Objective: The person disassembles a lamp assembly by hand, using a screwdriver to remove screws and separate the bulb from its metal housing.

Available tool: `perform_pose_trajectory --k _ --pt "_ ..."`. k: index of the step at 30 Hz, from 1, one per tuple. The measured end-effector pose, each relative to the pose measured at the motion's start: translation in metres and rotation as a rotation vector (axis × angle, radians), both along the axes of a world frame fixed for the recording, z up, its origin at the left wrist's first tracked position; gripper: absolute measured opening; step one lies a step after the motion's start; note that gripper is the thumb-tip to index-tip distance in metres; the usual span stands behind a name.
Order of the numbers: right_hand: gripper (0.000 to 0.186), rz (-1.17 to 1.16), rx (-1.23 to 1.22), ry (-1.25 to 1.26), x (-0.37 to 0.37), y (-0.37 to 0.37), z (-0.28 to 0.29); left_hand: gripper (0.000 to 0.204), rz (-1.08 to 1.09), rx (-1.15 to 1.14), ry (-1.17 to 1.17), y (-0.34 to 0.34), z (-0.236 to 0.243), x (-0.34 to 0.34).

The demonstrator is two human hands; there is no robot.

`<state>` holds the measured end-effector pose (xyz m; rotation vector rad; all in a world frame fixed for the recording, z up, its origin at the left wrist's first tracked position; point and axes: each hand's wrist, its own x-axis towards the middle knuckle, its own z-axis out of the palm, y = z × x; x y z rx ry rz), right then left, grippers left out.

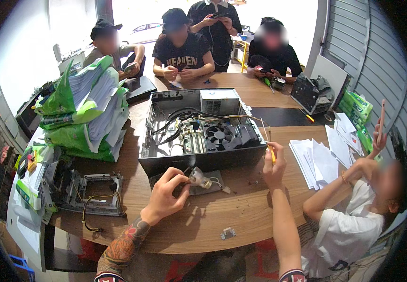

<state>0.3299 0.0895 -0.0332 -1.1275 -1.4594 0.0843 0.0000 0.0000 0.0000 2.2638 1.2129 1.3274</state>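
Note:
My left hand (168, 190) grips a small silvery metal part (198, 177) with a round reflective body, just above a grey plate (213, 181) lying on the wooden table (222, 221). My right hand (274, 162) is closed around a thin yellow-handled screwdriver (270, 149), its shaft pointing up toward the open black computer case (199, 127). The case lies on its side with fan, cables and silver power supply exposed. Both hands sit close to the case's near wall.
A small metal bracket (227, 232) lies near the table's front edge. A bare metal drive cage (90, 192) sits at left, stacked green paper packs (86, 108) behind it. A seated person (349, 221) leans in at right beside white papers (316, 162); several people sit across the table.

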Motion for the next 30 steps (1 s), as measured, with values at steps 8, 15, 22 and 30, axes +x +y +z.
perform_pose_trajectory --k 8,15,22,30 --pt "0.025 -0.006 -0.057 -0.009 -0.004 -0.001 0.004 0.014 0.010 0.054 0.040 0.000 0.001 -0.003" --pt "0.028 -0.018 -0.026 -0.042 0.003 0.003 0.002 0.015 0.009 0.044 0.016 0.001 -0.001 -0.001" --pt "0.030 -0.004 0.033 -0.004 0.005 0.006 -0.001 0.016 0.014 0.038 0.014 0.003 -0.005 0.000" --pt "0.029 0.038 0.016 0.014 0.004 0.006 0.000 0.020 0.027 -0.042 0.002 -0.002 -0.005 -0.002"
